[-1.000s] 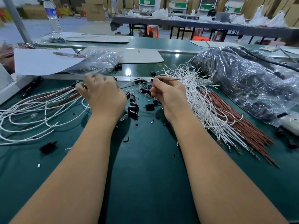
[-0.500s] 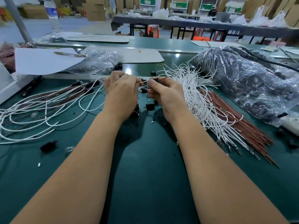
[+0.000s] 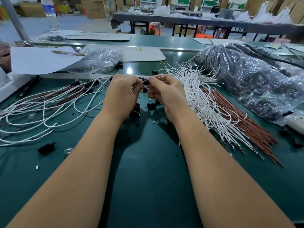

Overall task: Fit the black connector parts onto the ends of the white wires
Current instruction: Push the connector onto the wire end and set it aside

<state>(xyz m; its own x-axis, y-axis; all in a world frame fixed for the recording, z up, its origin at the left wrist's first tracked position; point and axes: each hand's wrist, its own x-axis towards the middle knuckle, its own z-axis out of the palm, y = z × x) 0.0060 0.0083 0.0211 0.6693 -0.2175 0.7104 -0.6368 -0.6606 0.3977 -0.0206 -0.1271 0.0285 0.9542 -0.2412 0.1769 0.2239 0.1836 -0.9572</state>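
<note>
Hands meet above the green bench: left hand point(image 3: 120, 94) and right hand point(image 3: 164, 92) both pinch a black connector point(image 3: 145, 82) and its thin wire between them, white wires point(image 3: 202, 96) heaped just right.

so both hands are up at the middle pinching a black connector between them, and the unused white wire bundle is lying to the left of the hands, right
Not quite. Both hands, left hand and right hand, do pinch the black connector between them, but the head view shows the straight white wire bundle lying to the right of the hands, beside the brown wires.
</note>
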